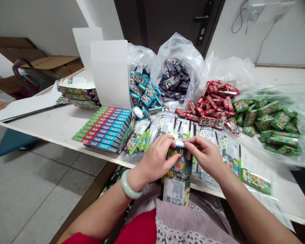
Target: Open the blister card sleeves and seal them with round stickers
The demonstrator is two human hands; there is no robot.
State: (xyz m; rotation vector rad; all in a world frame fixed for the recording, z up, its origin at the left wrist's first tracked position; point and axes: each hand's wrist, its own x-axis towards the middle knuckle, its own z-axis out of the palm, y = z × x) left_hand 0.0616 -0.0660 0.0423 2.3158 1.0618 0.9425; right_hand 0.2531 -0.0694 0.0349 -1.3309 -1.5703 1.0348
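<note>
A long black printed packet (pixel 178 166) with a white label panel lies in front of my body, its lower end near my apron. My left hand (pixel 159 157), with a pale green bangle at the wrist, closes around the packet's upper left side. From the right, my right hand (pixel 205 152) pinches the upper end with thumb and forefinger. A small pale blue and white piece shows between the two hands; what it is, I cannot make out. Under and beyond my hands lie more flat black packets (pixel 165 125). Others (pixel 137 137) lie to the left, fanned out.
Clear bags hold small candy boxes: blue (pixel 143 88), purple (pixel 174 81), red (pixel 210 105) and green (pixel 271 118). A display box (pixel 105 128) packed with coloured rows stands at left, its white lid raised. Behind it are stacked boxes (pixel 78 93). Cardboard cartons (pixel 53 62) stand beyond the table.
</note>
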